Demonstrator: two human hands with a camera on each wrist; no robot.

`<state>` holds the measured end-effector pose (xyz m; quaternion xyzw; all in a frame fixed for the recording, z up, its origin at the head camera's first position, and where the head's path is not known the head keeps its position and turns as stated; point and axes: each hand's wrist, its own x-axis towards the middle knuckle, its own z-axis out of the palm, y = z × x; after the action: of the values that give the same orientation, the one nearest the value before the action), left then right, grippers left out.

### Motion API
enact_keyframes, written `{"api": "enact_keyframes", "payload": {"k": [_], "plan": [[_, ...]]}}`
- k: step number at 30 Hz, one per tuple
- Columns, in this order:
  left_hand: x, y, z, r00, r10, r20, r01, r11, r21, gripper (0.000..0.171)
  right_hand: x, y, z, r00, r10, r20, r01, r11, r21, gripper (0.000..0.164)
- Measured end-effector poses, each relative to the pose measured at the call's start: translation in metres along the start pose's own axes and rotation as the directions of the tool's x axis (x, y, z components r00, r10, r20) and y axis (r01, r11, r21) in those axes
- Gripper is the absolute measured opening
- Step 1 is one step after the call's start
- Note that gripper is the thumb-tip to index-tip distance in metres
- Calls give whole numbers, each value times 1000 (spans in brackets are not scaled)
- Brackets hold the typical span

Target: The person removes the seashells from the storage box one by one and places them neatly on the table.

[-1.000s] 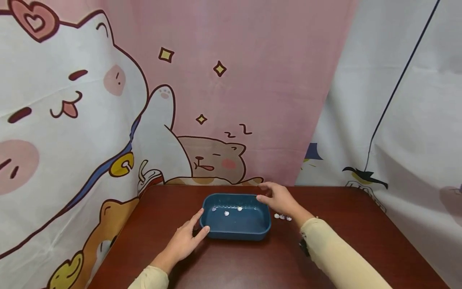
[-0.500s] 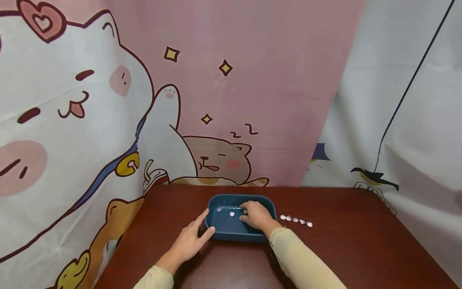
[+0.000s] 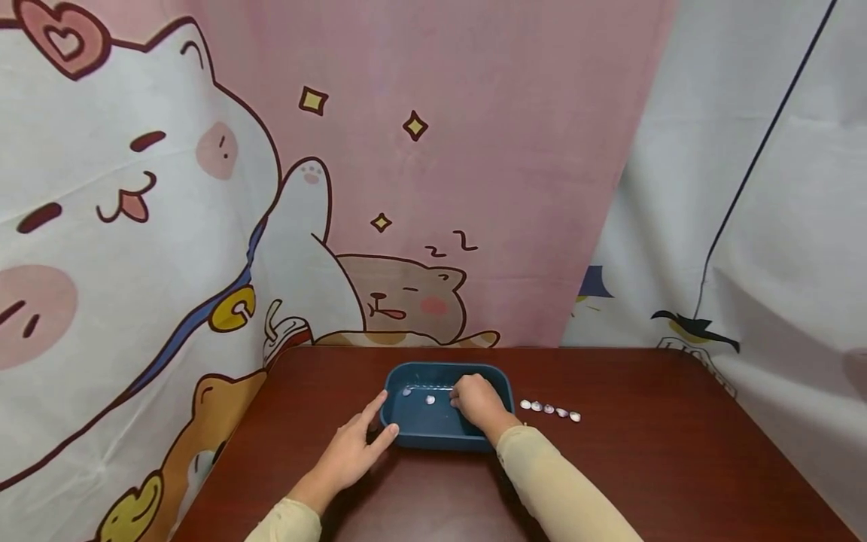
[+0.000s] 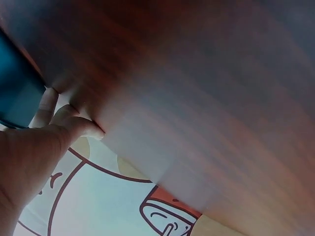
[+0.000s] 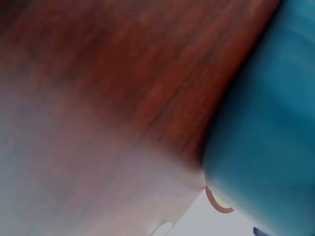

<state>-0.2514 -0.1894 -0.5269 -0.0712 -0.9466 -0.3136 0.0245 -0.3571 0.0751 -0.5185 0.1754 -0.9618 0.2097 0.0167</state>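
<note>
A dark blue rectangular dish (image 3: 443,443) stands on the table. Two small whitish seashells, a left one (image 3: 406,391) and a middle one (image 3: 430,400), lie inside it. My left hand (image 3: 347,453) rests against the dish's left end, fingers extended and thumb at the near corner; the left wrist view also shows this hand (image 4: 39,147) beside the blue wall. Reaching into the dish's right half, my right hand (image 3: 479,400) pinches a seashell that its fingers mostly hide. In the right wrist view the dish wall (image 5: 266,123) shows, but not the hand.
Several more seashells (image 3: 549,409) form a slanting row on the table just right of the dish. The reddish-brown tabletop (image 3: 664,452) extends to both sides. Behind it hangs a cartoon-printed curtain (image 3: 521,165).
My right hand has gone from above the dish's right rim down into it, its fingers closing at the right-hand seashell. The row outside came into fuller view. My left hand stays at the dish.
</note>
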Motion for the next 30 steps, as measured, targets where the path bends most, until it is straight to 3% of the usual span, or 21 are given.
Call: {"api": "enact_keyframes", "payload": {"k": [11,20,30], "plan": [[0,0,-3,1000,-6,20,6,1000,-9,76,-3,1,2,998,-57,5,57,998,-14,12],[3,-2,-3,1000,5,10,-4,1000,-6,75,-2,0,-4,999,52,7,-53,995,79,13],[2,-2,-3,1000,10,7,-10,1000,-9,75,-2,5,-5,999,44,-23,-40,989,143,9]]}}
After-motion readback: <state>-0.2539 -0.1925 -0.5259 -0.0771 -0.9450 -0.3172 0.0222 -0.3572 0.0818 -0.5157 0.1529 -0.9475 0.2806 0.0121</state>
